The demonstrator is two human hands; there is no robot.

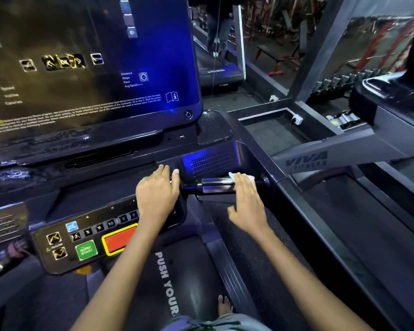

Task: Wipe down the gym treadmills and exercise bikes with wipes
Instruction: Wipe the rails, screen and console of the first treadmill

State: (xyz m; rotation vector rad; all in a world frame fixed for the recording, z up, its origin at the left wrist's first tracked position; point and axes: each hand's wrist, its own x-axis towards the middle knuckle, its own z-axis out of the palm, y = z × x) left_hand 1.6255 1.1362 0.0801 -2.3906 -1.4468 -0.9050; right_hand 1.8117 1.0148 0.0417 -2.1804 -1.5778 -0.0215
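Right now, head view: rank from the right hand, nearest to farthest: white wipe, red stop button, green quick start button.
From the right hand:
1. White wipe, under its fingers on the handlebar grip.
2. Red stop button, lower left on the console.
3. Green quick start button, further left.

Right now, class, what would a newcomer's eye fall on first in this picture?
The big dark touchscreen with its blue glow fills the upper left. In the middle, the right hand presses a white wipe onto the shiny handlebar grip, while the left hand rests on the console. Lower left, a red stop button stands out.
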